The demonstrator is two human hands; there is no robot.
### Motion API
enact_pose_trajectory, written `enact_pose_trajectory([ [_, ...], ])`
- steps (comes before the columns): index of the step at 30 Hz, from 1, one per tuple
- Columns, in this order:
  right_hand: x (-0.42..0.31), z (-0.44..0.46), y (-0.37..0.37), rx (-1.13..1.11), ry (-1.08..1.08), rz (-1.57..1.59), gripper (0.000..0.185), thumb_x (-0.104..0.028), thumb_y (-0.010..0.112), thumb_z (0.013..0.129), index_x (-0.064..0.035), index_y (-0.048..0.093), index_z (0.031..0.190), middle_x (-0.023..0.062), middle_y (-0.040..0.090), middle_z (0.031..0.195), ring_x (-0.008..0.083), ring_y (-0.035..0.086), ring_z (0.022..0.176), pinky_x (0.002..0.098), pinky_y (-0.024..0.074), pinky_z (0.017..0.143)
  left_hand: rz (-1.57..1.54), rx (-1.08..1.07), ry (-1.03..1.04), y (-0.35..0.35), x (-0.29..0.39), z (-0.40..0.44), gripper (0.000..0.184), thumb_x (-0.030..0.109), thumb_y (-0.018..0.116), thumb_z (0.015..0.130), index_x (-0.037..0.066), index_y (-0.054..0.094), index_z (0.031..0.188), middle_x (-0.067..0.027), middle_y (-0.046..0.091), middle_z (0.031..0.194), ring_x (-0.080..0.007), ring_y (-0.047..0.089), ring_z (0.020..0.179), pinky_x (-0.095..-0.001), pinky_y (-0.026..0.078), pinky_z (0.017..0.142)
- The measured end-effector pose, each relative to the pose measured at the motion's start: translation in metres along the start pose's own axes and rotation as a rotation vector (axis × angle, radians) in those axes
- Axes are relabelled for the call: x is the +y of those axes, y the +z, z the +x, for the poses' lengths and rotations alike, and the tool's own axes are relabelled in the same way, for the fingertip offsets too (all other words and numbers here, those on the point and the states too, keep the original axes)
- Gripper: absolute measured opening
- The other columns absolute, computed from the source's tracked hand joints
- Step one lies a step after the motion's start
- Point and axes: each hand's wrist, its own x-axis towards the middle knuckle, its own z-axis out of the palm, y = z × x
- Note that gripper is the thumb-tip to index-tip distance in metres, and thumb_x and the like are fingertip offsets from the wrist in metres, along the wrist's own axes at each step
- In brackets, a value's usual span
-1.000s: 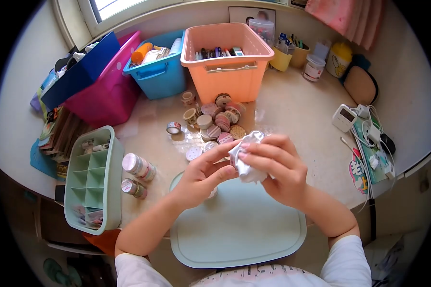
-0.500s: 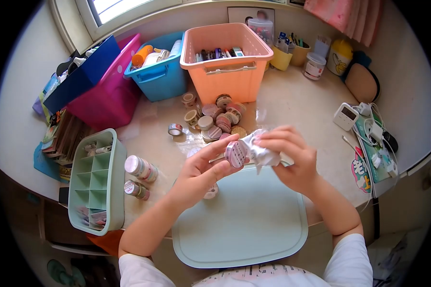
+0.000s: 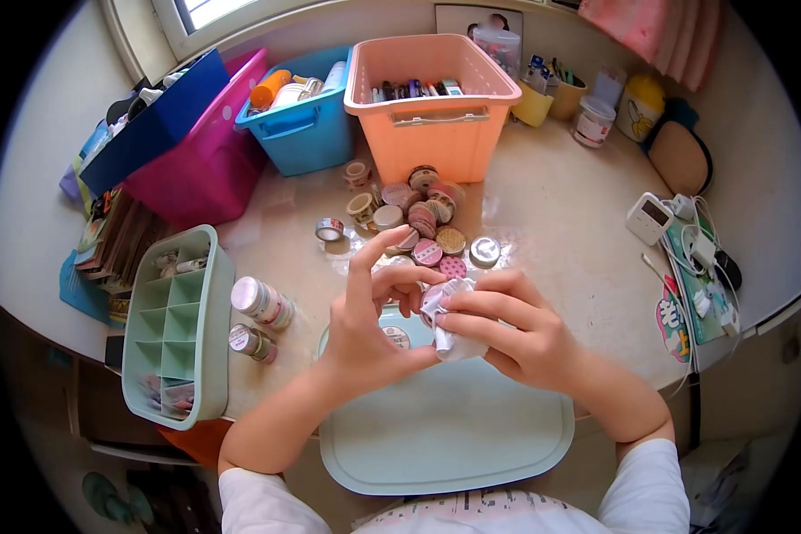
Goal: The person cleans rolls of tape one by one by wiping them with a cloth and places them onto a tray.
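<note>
My left hand (image 3: 365, 311) curls its fingers and thumb around a roll of washi tape (image 3: 431, 301), which is mostly covered. A crumpled white wipe (image 3: 458, 343) lies pressed against the roll, pinched by my right hand (image 3: 521, 329). Both hands are above the pale green lid (image 3: 445, 436), where another tape roll (image 3: 396, 336) shows behind my left hand. Beyond my fingers lies a heap of tape rolls (image 3: 423, 222), with a silver-rimmed roll (image 3: 485, 251) at its right and a separate roll (image 3: 328, 230) at its left.
On the left are a green divided box (image 3: 221, 329) and two stacks of tape rolls (image 3: 262, 303) (image 3: 252, 343). Orange (image 3: 436, 138), blue (image 3: 303, 138) and magenta (image 3: 196, 169) bins line the back. Cables (image 3: 703, 240) and a small white device (image 3: 650, 218) sit right.
My right hand has brought the wipe left and down onto the tape roll. My left fingers have shifted around the roll, with the index finger now raised. The silver-rimmed roll has come into sight.
</note>
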Motion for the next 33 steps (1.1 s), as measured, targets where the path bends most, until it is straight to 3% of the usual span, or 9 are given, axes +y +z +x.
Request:
enact_pose_trajectory([
  [5,0.005,0.003,0.005,0.015,0.000,0.001,0.048,0.004,0.077,0.067,-0.0045,0.071,0.114,0.0093,0.067,0.120,0.0316,0.059,0.104,0.0423,0.0534,0.091,-0.042,-0.033,-0.098,0.001,0.005,-0.001,0.103,0.004,0.088,0.065,0.005,0.029,0.150,-0.0091,0.073,0.104,-0.0145,0.068,0.084,-0.0278,0.057,0.081],
  [7,-0.003,0.004,0.011,-0.014,-0.122,0.048,0.044,0.003,0.078,0.069,-0.0033,0.071,0.112,0.0089,0.068,0.119,0.0314,0.060,0.105,0.0416,0.0542,0.090,-0.059,-0.015,-0.081,0.005,0.006,-0.003,0.104,0.004,0.088,0.065,0.004,0.028,0.150,-0.0093,0.073,0.104,-0.0153,0.069,0.086,-0.0282,0.057,0.081],
  [10,0.003,0.001,-0.001,-0.016,0.017,0.120,0.044,0.003,0.078,0.068,-0.0038,0.072,0.111,0.0082,0.069,0.118,0.0312,0.060,0.104,0.0406,0.0546,0.089,-0.059,-0.003,-0.074,0.004,0.009,-0.002,0.106,0.004,0.089,0.065,0.003,0.026,0.151,-0.0103,0.074,0.106,-0.0158,0.070,0.090,-0.0290,0.058,0.083],
  [15,0.004,0.006,-0.001,0.009,-0.071,0.031,0.041,0.004,0.080,0.068,-0.0057,0.073,0.108,0.0060,0.070,0.115,0.0293,0.061,0.102,0.0384,0.0549,0.087,-0.070,-0.036,-0.098,0.001,0.008,-0.001,0.112,0.005,0.089,0.066,0.004,0.022,0.155,-0.0116,0.074,0.107,-0.0157,0.072,0.092,-0.0299,0.060,0.084],
  [21,0.019,-0.001,-0.018,-0.005,0.239,0.147,0.031,0.000,0.081,0.077,-0.0061,0.074,0.107,0.0056,0.073,0.107,0.0238,0.067,0.095,0.0350,0.0570,0.085,-0.133,-0.018,-0.111,-0.003,0.008,0.006,0.102,-0.005,0.078,0.076,0.005,0.017,0.158,-0.0160,0.071,0.121,-0.0233,0.072,0.107,-0.0335,0.061,0.090],
  [23,0.016,-0.006,-0.008,0.216,0.795,0.879,0.028,-0.001,0.075,0.088,-0.0037,0.071,0.115,0.0047,0.071,0.111,0.0169,0.068,0.099,0.0328,0.0572,0.088,-0.135,-0.032,-0.035,-0.002,0.006,0.007,0.100,-0.007,0.076,0.078,0.005,0.017,0.157,-0.0170,0.069,0.125,-0.0244,0.071,0.110,-0.0339,0.061,0.090],
  [26,0.011,-0.007,0.004,0.222,0.735,1.041,0.027,-0.004,0.070,0.095,-0.0007,0.066,0.121,0.0049,0.067,0.117,0.0134,0.064,0.110,0.0313,0.0570,0.093,-0.087,-0.086,0.071,-0.004,0.004,0.004,0.096,-0.008,0.074,0.081,0.004,0.016,0.157,-0.0188,0.065,0.132,-0.0266,0.069,0.114,-0.0351,0.060,0.092],
  [31,0.002,-0.011,0.016,0.211,0.670,0.837,0.033,-0.004,0.075,0.091,-0.0028,0.061,0.120,0.0082,0.065,0.120,0.0177,0.063,0.117,0.0322,0.0569,0.096,0.064,-0.137,0.189,-0.001,-0.002,0.002,0.092,-0.007,0.074,0.084,0.002,0.017,0.156,-0.0218,0.061,0.138,-0.0281,0.067,0.119,-0.0396,0.054,0.101],
  [33,0.003,-0.011,0.015,0.247,0.658,0.833,0.031,-0.001,0.077,0.088,-0.0030,0.062,0.114,0.0091,0.065,0.120,0.0176,0.063,0.116,0.0327,0.0562,0.097,-0.091,-0.088,0.066,0.001,0.010,0.002,0.091,-0.007,0.074,0.084,0.002,0.017,0.155,-0.0219,0.063,0.134,-0.0276,0.067,0.118,-0.0389,0.055,0.100],
])
